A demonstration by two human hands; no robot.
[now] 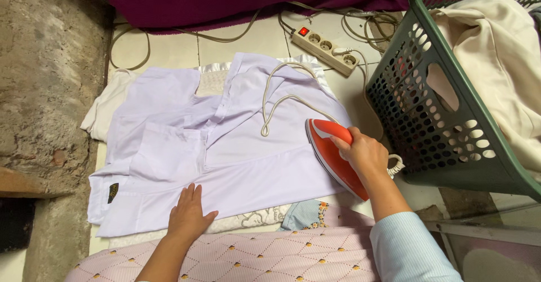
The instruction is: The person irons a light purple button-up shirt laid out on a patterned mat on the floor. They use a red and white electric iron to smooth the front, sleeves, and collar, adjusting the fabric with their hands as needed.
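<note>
While the left hand point(189, 214) lies flat, fingers spread, on the white shirt's point(225, 152) hem, the right hand point(363, 152) is wrapped around the orange iron point(332, 149), parked at the shirt's edge; creases beyond the fingertips suggest much ironing remains.

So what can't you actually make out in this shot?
Head view only:
- Iron soleplate: faces away, under the right hand.
- Laundry basket: cut off by the right edge.
- Small badge on the white shirt: too small.
- Cloth beneath the left hand: covered.
</note>
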